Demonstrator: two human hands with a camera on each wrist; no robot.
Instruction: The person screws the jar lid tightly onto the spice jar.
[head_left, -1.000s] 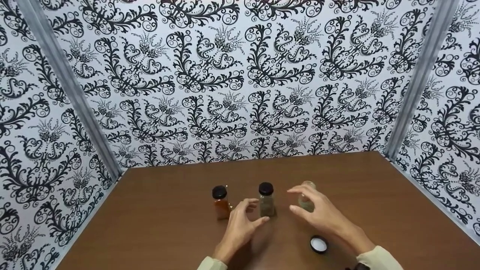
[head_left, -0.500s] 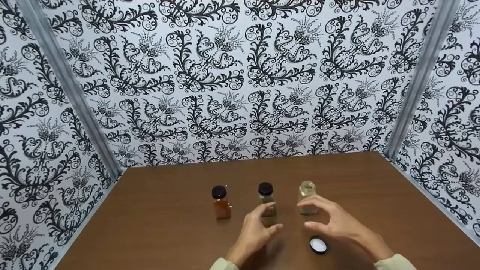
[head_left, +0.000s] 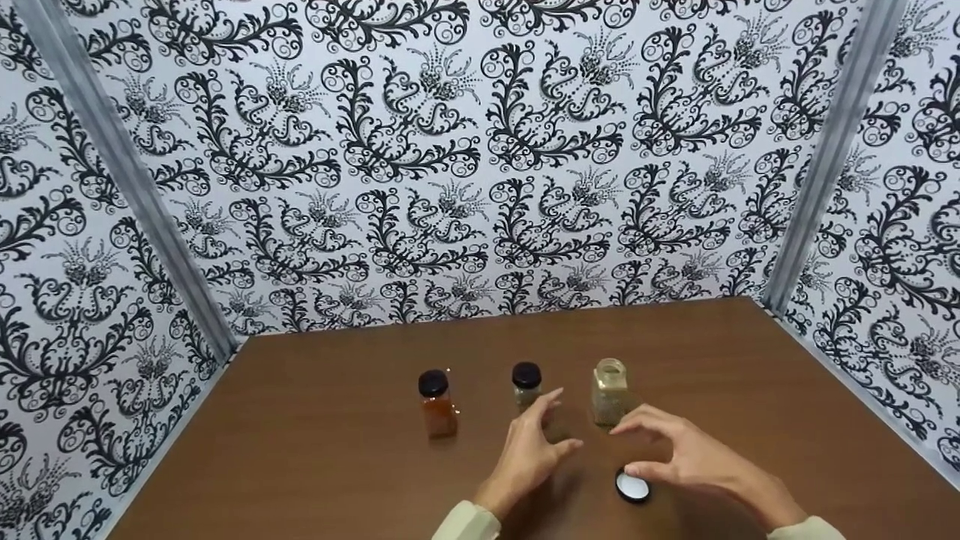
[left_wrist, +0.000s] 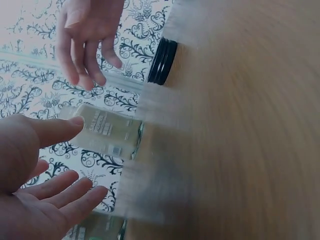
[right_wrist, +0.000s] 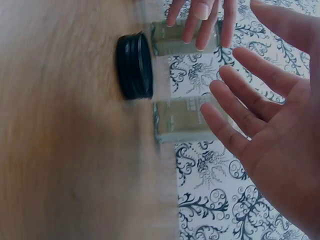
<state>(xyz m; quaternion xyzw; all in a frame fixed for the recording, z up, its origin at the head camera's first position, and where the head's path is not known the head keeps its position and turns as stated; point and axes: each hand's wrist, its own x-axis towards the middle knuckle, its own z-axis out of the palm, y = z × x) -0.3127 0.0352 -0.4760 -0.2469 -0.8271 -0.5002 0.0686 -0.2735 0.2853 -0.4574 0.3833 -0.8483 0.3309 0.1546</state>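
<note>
An uncapped glass jar (head_left: 611,396) of greenish-brown contents stands upright at the right, its mouth bare. In front of it a black screw lid (head_left: 633,487) lies with its white inside up. My right hand (head_left: 694,456) hovers by the lid, fingers spread and holding nothing; whether the thumb touches the lid cannot be told from the head view. In the right wrist view a gap shows between the fingers and the lid (right_wrist: 134,66). My left hand (head_left: 529,446), loosely spread, holds nothing and partly hides a black-capped jar (head_left: 526,382) behind it.
At the left a black-capped jar of orange-red spice (head_left: 438,409) stands upright. The jars stand in a rough row on the brown table (head_left: 337,450). Patterned wall panels (head_left: 420,187) enclose the back and sides.
My right hand has drawn away from the uncapped jar, toward the near right and the lid. My left hand has shifted right, across the middle jar. Jars and lid stay put.
</note>
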